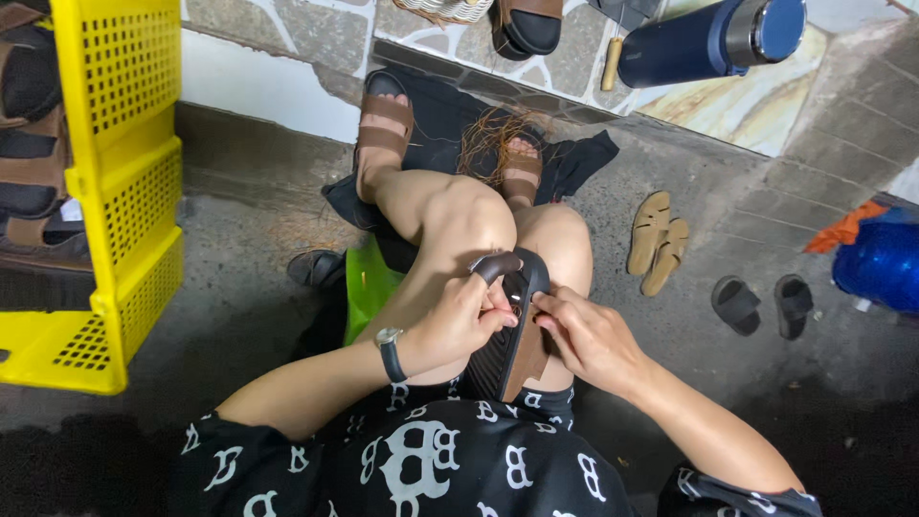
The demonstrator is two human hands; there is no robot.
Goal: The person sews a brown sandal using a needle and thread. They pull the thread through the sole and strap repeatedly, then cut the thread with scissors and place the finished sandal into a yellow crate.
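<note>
Rough concrete floor (pixel 239 316), seated. Brown-strapped sandal (pixel 512 330) stands on edge btwn my knees, long axis pointing away; left hand (pixel 459 321) grips strap, right hand (pixel 589 335) pinches sole edge.

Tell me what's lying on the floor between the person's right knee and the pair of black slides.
In the head view, a pair of tan sandals lies between the right knee and the black slides, on bare grey floor.
</note>
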